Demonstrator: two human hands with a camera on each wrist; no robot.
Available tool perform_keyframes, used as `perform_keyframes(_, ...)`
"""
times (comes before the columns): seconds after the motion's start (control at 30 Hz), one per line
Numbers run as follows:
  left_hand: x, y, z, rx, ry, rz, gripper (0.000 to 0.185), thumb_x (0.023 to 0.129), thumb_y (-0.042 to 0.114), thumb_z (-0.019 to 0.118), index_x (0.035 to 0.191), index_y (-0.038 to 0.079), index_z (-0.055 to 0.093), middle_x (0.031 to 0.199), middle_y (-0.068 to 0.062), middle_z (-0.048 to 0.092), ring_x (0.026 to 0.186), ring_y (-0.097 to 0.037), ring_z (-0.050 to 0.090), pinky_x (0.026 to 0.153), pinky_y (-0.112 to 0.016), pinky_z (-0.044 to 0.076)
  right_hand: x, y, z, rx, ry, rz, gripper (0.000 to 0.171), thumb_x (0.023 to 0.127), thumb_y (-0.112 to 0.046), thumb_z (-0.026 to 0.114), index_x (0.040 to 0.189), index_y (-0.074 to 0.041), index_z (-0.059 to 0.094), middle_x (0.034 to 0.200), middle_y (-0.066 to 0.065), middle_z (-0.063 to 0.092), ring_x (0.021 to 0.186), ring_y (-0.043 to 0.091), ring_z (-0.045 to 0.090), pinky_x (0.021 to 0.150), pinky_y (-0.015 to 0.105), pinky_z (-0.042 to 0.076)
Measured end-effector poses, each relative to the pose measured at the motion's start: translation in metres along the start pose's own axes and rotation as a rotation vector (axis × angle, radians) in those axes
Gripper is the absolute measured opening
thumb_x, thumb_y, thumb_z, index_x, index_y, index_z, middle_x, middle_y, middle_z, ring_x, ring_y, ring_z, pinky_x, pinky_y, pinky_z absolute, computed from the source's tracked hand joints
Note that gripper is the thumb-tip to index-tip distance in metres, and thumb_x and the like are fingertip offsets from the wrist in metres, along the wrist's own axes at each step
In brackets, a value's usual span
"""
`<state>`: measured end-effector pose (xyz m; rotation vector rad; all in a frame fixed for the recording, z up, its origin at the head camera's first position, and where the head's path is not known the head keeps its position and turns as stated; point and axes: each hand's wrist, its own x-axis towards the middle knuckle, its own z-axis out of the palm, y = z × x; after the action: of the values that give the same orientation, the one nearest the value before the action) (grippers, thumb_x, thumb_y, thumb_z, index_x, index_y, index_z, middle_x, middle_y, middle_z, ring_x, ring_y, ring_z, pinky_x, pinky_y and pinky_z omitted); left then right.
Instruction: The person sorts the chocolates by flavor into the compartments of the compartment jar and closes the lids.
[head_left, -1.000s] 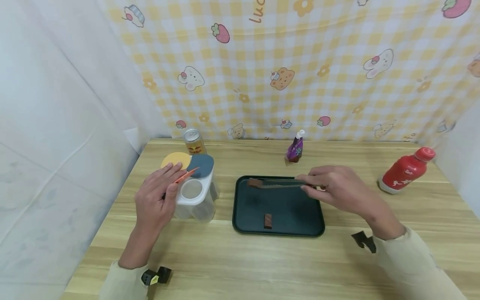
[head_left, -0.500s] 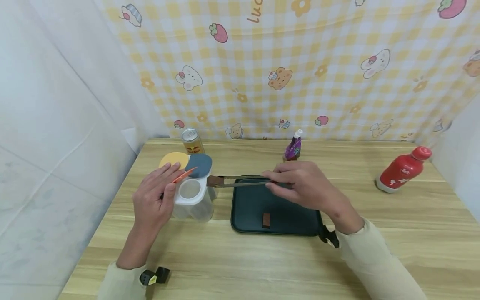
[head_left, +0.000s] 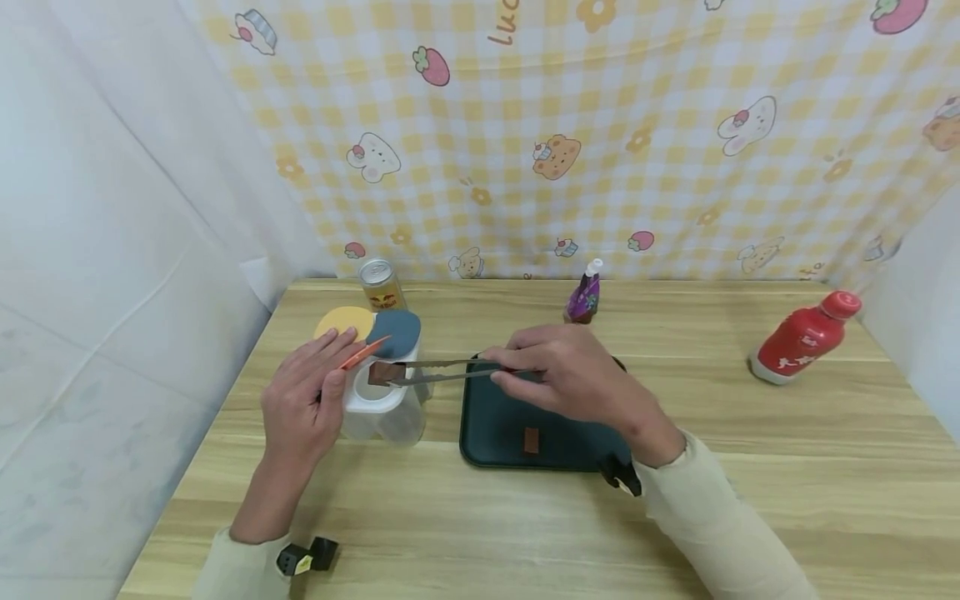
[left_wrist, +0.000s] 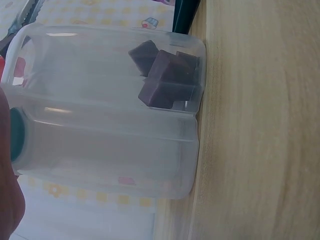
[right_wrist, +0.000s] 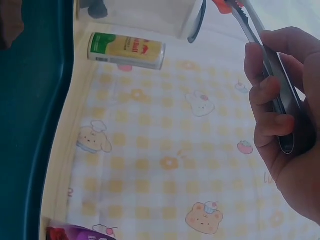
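A clear food storage container [head_left: 401, 417] with yellow, dark blue and orange flip lids stands at the left. My left hand [head_left: 302, 408] rests on its top, fingers lying straight over the yellow lid [head_left: 343, 321]. Beside the thumb, the orange lid [head_left: 365, 352] is tipped up from a round opening. My right hand [head_left: 566, 371] grips metal tongs [head_left: 450, 371], which pinch a chocolate block [head_left: 384, 372] over that opening. Several similar dark blocks [left_wrist: 167, 75] lie inside the container in the left wrist view. Another chocolate piece [head_left: 531, 440] lies on the dark green tray [head_left: 487, 450].
A yellow drink can [head_left: 382, 287] stands behind the container. At the back of the table are a purple pouch [head_left: 583, 298] with a white cap and, further right, a red bottle [head_left: 802, 342]. A checked curtain [head_left: 637, 192] hangs behind.
My right hand has moved left, carrying the chocolate block in the tongs from above the tray to over the container's opening. My left hand has stayed on the container.
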<state>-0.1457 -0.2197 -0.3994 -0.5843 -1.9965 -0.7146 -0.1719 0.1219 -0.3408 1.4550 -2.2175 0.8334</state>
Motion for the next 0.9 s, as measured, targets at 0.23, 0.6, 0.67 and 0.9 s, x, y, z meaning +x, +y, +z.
perform_keyframes(0.23, 0.000, 0.000, 0.000, -0.006, 0.004, -0.003, 0.059, 0.110, 0.048, 0.043, 0.109, 0.002, 0.081, 0.117, -0.011, 0.074, 0.110, -0.040, 0.070, 0.107, -0.039, 0.048, 0.002, -0.002, 0.006, -0.002, -0.015, 0.040, 0.027, 0.094, -0.017, 0.076, 0.119, -0.007, 0.078, 0.080, -0.006, 0.064, 0.058, 0.001, 0.040, 0.049, 0.020, 0.034)
perform_keyframes(0.6, 0.001, 0.001, 0.001, -0.011, 0.029, 0.009, 0.059, 0.110, 0.047, 0.044, 0.107, 0.002, 0.081, 0.115, -0.013, 0.075, 0.107, -0.042, 0.071, 0.106, -0.036, 0.048, 0.004, -0.002, 0.011, 0.006, -0.038, 0.065, 0.026, 0.095, -0.017, 0.075, 0.118, -0.008, 0.079, 0.076, -0.008, 0.059, 0.058, 0.002, 0.040, 0.050, 0.020, 0.034)
perform_keyframes(0.67, 0.001, 0.001, 0.001, -0.009, 0.030, 0.010, 0.058, 0.110, 0.047, 0.044, 0.107, 0.002, 0.081, 0.114, -0.013, 0.075, 0.107, -0.042, 0.070, 0.107, -0.036, 0.048, 0.004, -0.001, 0.012, 0.010, -0.040, 0.072, 0.026, 0.095, -0.017, 0.075, 0.119, -0.008, 0.079, 0.076, -0.008, 0.059, 0.058, 0.001, 0.040, 0.050, 0.020, 0.034)
perform_keyframes(0.9, 0.000, 0.000, 0.000, -0.002, 0.012, -0.001, 0.058, 0.110, 0.047, 0.044, 0.109, 0.002, 0.081, 0.116, -0.011, 0.075, 0.109, -0.040, 0.070, 0.107, -0.036, 0.047, 0.005, -0.003, 0.010, 0.029, -0.062, 0.108, 0.028, 0.096, -0.018, 0.074, 0.122, -0.009, 0.078, 0.081, -0.008, 0.062, 0.058, 0.001, 0.041, 0.049, 0.021, 0.036)
